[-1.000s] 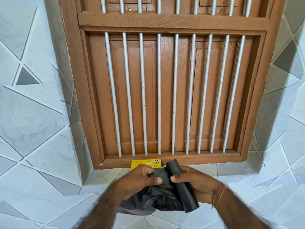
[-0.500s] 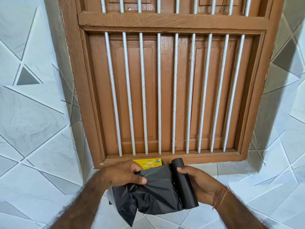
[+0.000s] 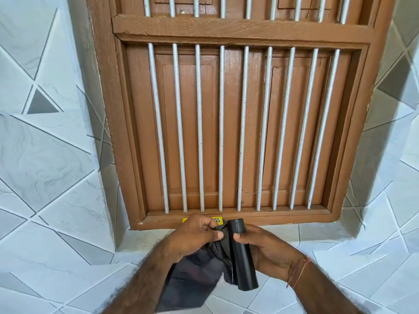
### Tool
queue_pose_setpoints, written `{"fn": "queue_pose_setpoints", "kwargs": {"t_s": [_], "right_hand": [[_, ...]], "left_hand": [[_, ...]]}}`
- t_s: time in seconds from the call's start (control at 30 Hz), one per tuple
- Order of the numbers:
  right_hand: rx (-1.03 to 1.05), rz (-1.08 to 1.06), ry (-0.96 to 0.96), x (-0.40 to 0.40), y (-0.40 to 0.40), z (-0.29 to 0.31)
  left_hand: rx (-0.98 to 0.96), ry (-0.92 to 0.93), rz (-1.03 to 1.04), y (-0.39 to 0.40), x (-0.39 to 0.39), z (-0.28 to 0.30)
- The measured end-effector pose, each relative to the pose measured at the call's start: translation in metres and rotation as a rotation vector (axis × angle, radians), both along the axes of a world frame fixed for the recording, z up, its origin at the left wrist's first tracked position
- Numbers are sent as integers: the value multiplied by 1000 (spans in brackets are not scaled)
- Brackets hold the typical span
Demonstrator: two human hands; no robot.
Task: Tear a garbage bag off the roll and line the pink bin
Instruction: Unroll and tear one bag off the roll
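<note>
A black roll of garbage bags (image 3: 242,254) stands nearly upright in my right hand (image 3: 265,250), which grips it from the right with the thumb across its front. My left hand (image 3: 195,236) pinches the loose black bag (image 3: 192,279) at its top edge, right beside the roll. The bag hangs down from there, crumpled and partly blurred, still joined to the roll along its left side. The pink bin is not in view.
Straight ahead is a brown wooden window frame (image 3: 238,28) with white vertical bars (image 3: 221,132). A yellow label or packet (image 3: 217,220) lies on the sill behind my hands. Pale tiled walls (image 3: 56,155) with grey triangles flank both sides.
My left hand first pulled the bag out to the left, unrolling it, then came back next to the roll and now pinches the bag at its top edge.
</note>
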State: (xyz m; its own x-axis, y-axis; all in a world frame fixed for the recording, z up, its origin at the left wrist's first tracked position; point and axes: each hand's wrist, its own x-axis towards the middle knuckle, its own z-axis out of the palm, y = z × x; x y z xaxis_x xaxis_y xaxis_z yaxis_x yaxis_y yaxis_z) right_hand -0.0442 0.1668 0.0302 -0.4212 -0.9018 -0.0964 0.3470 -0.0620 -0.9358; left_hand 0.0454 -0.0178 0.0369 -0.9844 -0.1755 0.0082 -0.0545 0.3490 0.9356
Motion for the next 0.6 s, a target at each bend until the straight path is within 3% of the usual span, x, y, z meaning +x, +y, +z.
{"fn": "queue_pose_setpoints", "kwargs": {"t_s": [0.23,0.6], "right_hand": [[-52,-18,29,-2,2,-8],[-119,-14,52,0,0,-4]], "left_hand": [[-150,-13,3,-2,-1,9],[-171,64,69,9,4,12]]}}
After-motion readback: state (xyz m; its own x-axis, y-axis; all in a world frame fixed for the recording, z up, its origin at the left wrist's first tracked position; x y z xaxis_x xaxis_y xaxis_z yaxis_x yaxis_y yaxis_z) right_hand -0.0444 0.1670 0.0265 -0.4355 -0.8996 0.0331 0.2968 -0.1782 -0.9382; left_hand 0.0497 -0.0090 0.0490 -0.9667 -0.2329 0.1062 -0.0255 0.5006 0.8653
